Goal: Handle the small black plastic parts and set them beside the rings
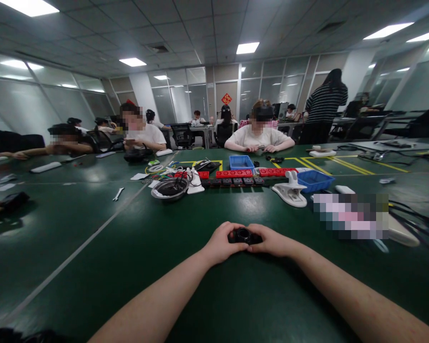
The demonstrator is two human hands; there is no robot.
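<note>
- black round part (243,235), small and lens-like, sits on the green table (93,224) between both hands, near the table's front middle
- left hand (219,243) curls its fingers around the part's left side, fingers pressed together, touching it
- right hand (271,240) closes on the part's right side the same way, fingers together and wrapped over it; thumb position hard to tell
- both forearms lie over the table, meeting at the part
- well beyond the hands: metal bowl (169,188) with dark items inside, white clip-like stand (291,190) to its right
- between those, a row of red blocks (234,174) with a row of black blocks (236,181) just in front, touching or nearly so
- two blue trays: one (241,162) behind the red row, one (314,181) just right of the white stand
- small wrench (117,194) lies alone on the left part of the table
- white flat object (402,233) and black cables (420,224) on the right, near a blurred-out patch
- person in a white shirt (259,136) sits across the table, hands together on it
- more people seated on the left side, one standing in a striped top (325,107) at the back right
</note>
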